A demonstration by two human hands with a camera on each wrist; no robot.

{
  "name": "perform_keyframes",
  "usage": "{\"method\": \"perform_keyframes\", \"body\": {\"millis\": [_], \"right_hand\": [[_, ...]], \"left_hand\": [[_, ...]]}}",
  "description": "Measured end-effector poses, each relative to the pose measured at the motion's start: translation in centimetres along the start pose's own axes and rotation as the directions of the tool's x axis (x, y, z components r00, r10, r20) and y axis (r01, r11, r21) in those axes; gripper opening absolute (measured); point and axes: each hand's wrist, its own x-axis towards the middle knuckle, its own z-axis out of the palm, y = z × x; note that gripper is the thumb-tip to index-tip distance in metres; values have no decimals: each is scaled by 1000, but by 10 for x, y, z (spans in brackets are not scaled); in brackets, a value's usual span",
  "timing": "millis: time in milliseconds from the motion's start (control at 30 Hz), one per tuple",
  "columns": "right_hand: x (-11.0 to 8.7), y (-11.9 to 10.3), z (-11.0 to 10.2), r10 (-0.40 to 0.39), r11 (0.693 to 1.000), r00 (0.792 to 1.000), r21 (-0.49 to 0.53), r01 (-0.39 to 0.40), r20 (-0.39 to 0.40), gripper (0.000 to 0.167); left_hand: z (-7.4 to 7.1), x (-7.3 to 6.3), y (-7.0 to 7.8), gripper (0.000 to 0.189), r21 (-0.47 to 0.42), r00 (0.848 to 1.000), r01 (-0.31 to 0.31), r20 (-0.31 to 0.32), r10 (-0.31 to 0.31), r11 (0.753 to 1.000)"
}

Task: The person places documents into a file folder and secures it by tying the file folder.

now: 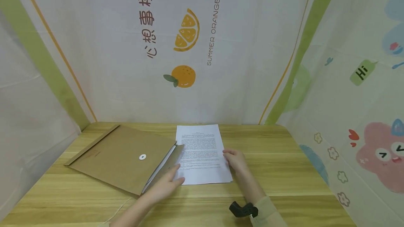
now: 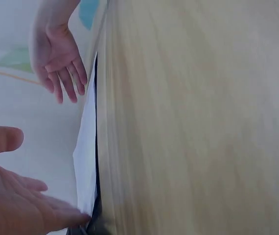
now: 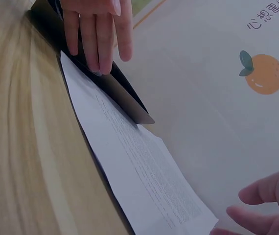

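Observation:
A stack of printed paper (image 1: 200,153) lies in the middle of the wooden table. To its left is a brown kraft document envelope (image 1: 116,157) with a white round button; white sheets show inside its mouth, and its unfolded flap (image 1: 173,157) overlaps the stack's left edge. My left hand (image 1: 165,185) hovers over the flap and the stack's lower left edge, fingers extended, holding nothing. At the right edge of the stack is my right hand (image 1: 236,160), fingertips close beside the sheets. The left wrist view shows this right hand (image 2: 61,56) with straight, spread fingers.
A pale string (image 1: 121,208) trails from the envelope toward the table's front. My right wrist carries a black strap mount (image 1: 243,209). White printed curtains (image 1: 236,90) with oranges and cartoon figures enclose the wooden table (image 1: 284,185) at the back and sides.

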Motion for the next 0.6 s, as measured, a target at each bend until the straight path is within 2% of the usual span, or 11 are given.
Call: {"method": "perform_keyframes", "body": {"millis": [133, 267, 400, 600], "right_hand": [[-3, 2, -5, -7, 1000, 999, -27, 8, 39, 33], [-6, 1, -10, 7, 999, 998, -44, -4, 61, 39], [-10, 1, -16, 5, 999, 994, -45, 0, 105, 46], [-13, 3, -22, -12, 1000, 982, 0, 12, 191, 51]], "left_hand": [[10, 5, 1, 63, 8, 1000, 19, -13, -19, 1000], [17, 10, 0, 66, 34, 995, 65, -79, -63, 997], [20, 15, 0, 68, -18, 985, 109, -135, -110, 994], [20, 23, 2, 68, -147, 972, 102, -194, -129, 984]]}}
